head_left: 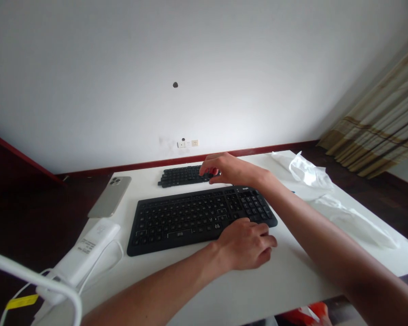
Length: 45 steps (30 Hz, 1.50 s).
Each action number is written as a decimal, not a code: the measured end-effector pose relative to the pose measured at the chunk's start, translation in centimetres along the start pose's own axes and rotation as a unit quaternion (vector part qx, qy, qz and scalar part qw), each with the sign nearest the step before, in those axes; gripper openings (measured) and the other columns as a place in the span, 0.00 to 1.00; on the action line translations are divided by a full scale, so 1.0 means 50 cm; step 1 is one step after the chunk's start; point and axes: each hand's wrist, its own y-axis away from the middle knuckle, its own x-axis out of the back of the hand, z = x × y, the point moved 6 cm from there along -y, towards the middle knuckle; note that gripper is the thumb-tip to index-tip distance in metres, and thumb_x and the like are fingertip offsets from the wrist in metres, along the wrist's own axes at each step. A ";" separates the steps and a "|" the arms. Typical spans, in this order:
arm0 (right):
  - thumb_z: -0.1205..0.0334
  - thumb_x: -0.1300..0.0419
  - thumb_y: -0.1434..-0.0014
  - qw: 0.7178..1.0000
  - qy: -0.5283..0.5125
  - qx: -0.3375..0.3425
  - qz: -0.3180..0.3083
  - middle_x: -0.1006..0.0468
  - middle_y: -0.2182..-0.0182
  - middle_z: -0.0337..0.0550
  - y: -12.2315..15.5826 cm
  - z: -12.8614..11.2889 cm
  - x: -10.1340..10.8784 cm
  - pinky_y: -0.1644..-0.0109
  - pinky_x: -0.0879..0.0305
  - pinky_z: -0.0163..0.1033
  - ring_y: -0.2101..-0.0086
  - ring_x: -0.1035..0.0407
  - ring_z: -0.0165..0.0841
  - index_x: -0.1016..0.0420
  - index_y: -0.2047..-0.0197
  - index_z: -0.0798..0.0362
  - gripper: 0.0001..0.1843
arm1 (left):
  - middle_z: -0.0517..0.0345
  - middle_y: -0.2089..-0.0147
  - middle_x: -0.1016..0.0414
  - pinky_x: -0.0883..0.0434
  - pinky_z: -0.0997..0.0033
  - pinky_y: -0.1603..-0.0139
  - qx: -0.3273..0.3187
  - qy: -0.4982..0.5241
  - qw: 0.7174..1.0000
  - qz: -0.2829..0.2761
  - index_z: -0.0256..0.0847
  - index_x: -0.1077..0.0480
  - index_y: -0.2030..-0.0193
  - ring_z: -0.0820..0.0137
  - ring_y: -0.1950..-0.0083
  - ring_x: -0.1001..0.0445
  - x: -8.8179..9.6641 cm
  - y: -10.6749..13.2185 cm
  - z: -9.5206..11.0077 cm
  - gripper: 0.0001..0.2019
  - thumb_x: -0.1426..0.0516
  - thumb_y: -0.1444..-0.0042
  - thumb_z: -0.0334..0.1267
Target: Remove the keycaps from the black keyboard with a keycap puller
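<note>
A black keyboard (180, 219) lies on the white table, its face marked by a grid of small pale-edged squares. My left hand (248, 244) rests at its lower right edge. The fingers there are curled together, and whatever they may hold is hidden. Behind the keyboard lies a block of black keycaps (180, 175) in rows, with a stepped left edge. Over the right end of that block is my right hand (226, 168), fingers bent and thumb apart from the index finger. Nothing shows in the gap. My right forearm crosses over the keyboard's right end.
On the left lie a silver phone (110, 197) and a white power strip (88, 249) with a cable. Crumpled clear plastic bags (308, 172) lie at the right. A white curved tube (37, 276) crosses the lower left. Wall sockets (188, 143) sit behind the table (204, 299).
</note>
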 end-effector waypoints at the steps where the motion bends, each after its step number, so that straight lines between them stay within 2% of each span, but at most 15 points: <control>1: 0.68 0.29 0.43 1.000 0.001 -0.002 -0.001 0.16 0.56 0.42 0.000 -0.005 0.000 0.55 0.28 0.39 0.60 0.23 0.34 0.16 0.52 0.48 0.15 | 0.56 0.51 0.21 0.31 0.61 0.55 0.000 -0.001 1.000 0.000 0.44 0.22 0.47 0.67 0.57 0.21 0.001 0.000 0.000 0.12 0.46 0.29 0.39; 4: 0.66 0.28 0.43 1.000 -0.003 -0.017 -0.001 0.15 0.59 0.41 0.000 0.004 0.005 0.55 0.28 0.39 0.60 0.23 0.35 0.16 0.53 0.49 0.14 | 0.57 0.51 0.21 0.31 0.61 0.55 0.001 -0.001 1.000 0.002 0.44 0.22 0.48 0.67 0.57 0.21 0.003 -0.001 0.000 0.12 0.46 0.29 0.39; 6: 0.64 0.29 0.43 0.999 0.000 -0.050 0.011 0.15 0.60 0.40 0.003 0.039 0.018 0.56 0.28 0.39 0.60 0.22 0.35 0.16 0.54 0.48 0.12 | 0.57 0.51 0.21 0.30 0.61 0.55 -0.003 -0.003 1.000 0.000 0.43 0.22 0.48 0.68 0.57 0.22 0.002 -0.001 0.001 0.12 0.46 0.29 0.38; 9: 0.63 0.29 0.43 0.987 0.045 -0.144 0.048 0.14 0.62 0.42 0.022 0.137 0.055 0.55 0.27 0.41 0.61 0.21 0.37 0.14 0.59 0.49 0.07 | 0.56 0.52 0.22 0.30 0.61 0.55 -0.003 -0.006 1.000 0.000 0.43 0.22 0.48 0.68 0.56 0.22 0.001 0.000 0.001 0.12 0.46 0.29 0.38; 14: 0.62 0.29 0.44 0.955 0.102 -0.263 0.090 0.14 0.63 0.44 0.081 0.316 0.105 0.53 0.26 0.46 0.59 0.22 0.42 0.12 0.60 0.50 0.07 | 0.58 0.54 0.23 0.31 0.61 0.57 -0.003 -0.020 1.000 -0.001 0.43 0.22 0.50 0.68 0.58 0.23 0.000 0.001 0.001 0.10 0.45 0.30 0.39; 17: 0.63 0.28 0.45 0.940 0.110 -0.314 0.079 0.14 0.61 0.46 0.114 0.396 0.100 0.50 0.26 0.46 0.57 0.22 0.43 0.12 0.59 0.51 0.09 | 0.58 0.55 0.24 0.31 0.60 0.57 -0.004 -0.025 1.000 -0.001 0.43 0.23 0.53 0.68 0.59 0.24 0.003 0.001 0.002 0.09 0.45 0.30 0.40; 21: 0.63 0.29 0.45 0.936 0.068 -0.338 0.063 0.14 0.58 0.46 0.135 0.462 0.070 0.51 0.25 0.48 0.59 0.21 0.41 0.13 0.54 0.50 0.14 | 0.58 0.55 0.25 0.32 0.61 0.57 -0.002 -0.022 1.000 -0.006 0.43 0.24 0.54 0.69 0.58 0.24 0.004 0.001 0.002 0.09 0.45 0.29 0.40; 28: 0.62 0.28 0.47 0.956 -0.018 -0.287 0.061 0.13 0.53 0.44 0.139 0.511 0.034 0.46 0.24 0.49 0.56 0.20 0.41 0.13 0.52 0.48 0.16 | 0.58 0.56 0.25 0.33 0.63 0.57 0.000 -0.020 1.000 0.001 0.43 0.24 0.55 0.69 0.59 0.25 0.002 0.002 0.001 0.09 0.45 0.29 0.39; 33: 0.62 0.26 0.48 0.952 -0.030 -0.300 0.056 0.13 0.51 0.45 0.150 0.531 0.037 0.47 0.23 0.47 0.54 0.20 0.41 0.14 0.51 0.49 0.20 | 0.58 0.56 0.25 0.34 0.65 0.57 0.000 -0.012 1.000 0.004 0.43 0.24 0.55 0.69 0.58 0.25 0.002 0.002 0.000 0.09 0.46 0.29 0.39; 37: 0.65 0.27 0.48 0.949 -0.056 -0.309 0.037 0.13 0.52 0.44 0.160 0.540 0.042 0.47 0.23 0.46 0.53 0.19 0.41 0.15 0.48 0.48 0.22 | 0.58 0.56 0.25 0.34 0.65 0.57 0.000 -0.012 1.000 -0.001 0.43 0.24 0.54 0.69 0.58 0.25 0.004 0.001 0.001 0.09 0.46 0.29 0.40; 45: 0.65 0.28 0.47 0.955 -0.027 -0.292 0.045 0.13 0.52 0.45 0.155 0.535 0.045 0.47 0.22 0.46 0.54 0.19 0.41 0.15 0.49 0.50 0.20 | 0.59 0.57 0.25 0.34 0.64 0.57 0.000 -0.018 1.000 0.010 0.44 0.25 0.54 0.69 0.59 0.25 0.001 0.002 0.000 0.08 0.46 0.30 0.40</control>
